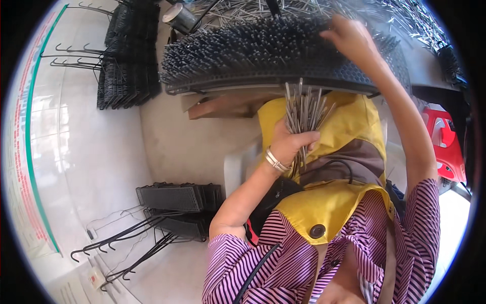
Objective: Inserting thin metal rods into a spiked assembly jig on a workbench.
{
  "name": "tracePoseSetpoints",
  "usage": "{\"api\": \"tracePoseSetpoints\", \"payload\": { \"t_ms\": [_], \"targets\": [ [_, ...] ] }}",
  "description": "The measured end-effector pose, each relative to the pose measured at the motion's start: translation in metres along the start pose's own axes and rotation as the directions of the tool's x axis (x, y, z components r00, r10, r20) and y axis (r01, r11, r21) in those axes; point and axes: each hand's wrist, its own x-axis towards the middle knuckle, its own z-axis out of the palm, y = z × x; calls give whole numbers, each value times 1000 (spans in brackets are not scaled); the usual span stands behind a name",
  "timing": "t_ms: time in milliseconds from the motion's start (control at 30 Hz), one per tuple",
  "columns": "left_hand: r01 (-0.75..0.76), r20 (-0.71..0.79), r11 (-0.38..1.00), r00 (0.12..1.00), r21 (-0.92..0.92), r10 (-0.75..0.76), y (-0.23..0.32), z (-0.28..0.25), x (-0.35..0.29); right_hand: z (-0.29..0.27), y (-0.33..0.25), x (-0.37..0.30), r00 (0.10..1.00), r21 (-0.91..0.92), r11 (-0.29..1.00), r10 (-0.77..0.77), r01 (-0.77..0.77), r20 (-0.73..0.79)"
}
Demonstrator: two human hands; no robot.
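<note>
A bundle of thin grey metal rods (302,107) stands up out of my left hand (292,142), which is closed around it above my lap. My right hand (349,38) is raised over the right part of a black perforated rack (283,76). Its thumb and fingers are curled together, and whatever they may hold is too small or hidden to make out. Packed closely in the rack, a mass of thin upright rods (238,50) shows dark shafts and lighter tips. Behind the rack lie loose silvery rods (238,11), scattered in a heap.
Black hooked racks (129,55) hang at the left wall, and more stand on the floor (172,197) at lower left. A metal can (180,19) sits behind the rack. A red plastic stool (445,144) is at the right. A yellow apron (324,207) covers my lap.
</note>
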Motion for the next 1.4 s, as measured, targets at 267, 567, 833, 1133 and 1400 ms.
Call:
{"api": "tracePoseSetpoints", "payload": {
  "t_ms": [267, 567, 833, 1133, 1400],
  "targets": [
    [-73, -128, 997, 989, 24, 76, 16, 0, -3, -40, -65, -72, 781, 750, 217, 188, -624, 596],
    [-214, -93, 977, 972, 29, 215, 12, 8, -19, -35, -94, -102, 862, 885, 8, 234, -465, 450],
    [-213, -85, 965, 970, 156, 227, -10, 5, -32, -29, -98, -120, 815, 832, 35, 229, -554, 533],
    [-189, -4, 969, 981, 161, 192, -16, 3, -32, -31, -94, -128, 734, 742, 22, 163, -671, 659],
    [-160, -67, 943, 980, 293, 187, -19, 0, -30, -41, -82, -130, 676, 763, -234, 357, -603, 644]
  ]
}}
